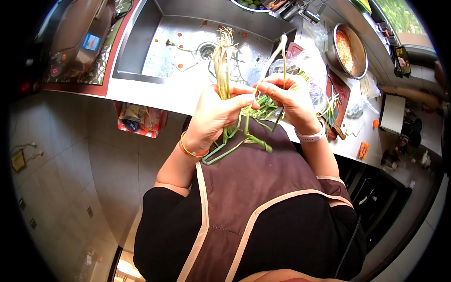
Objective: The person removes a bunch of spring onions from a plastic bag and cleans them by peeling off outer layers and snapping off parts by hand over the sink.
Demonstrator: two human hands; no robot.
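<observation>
Upright in my left hand is a bunch of green onions, roots up, with green leaves hanging below over the brown apron. My right hand pinches a single green onion stalk, its white end raised over the sink's right side. The fingertips of both hands nearly meet in front of me. Behind them a pile of green leaves lies at the counter edge.
Scraps and orange bits lie in the steel sink. A plastic bag, a red-brown cutting board and a metal pot of orange food stand to the right. A bag of waste hangs below the counter.
</observation>
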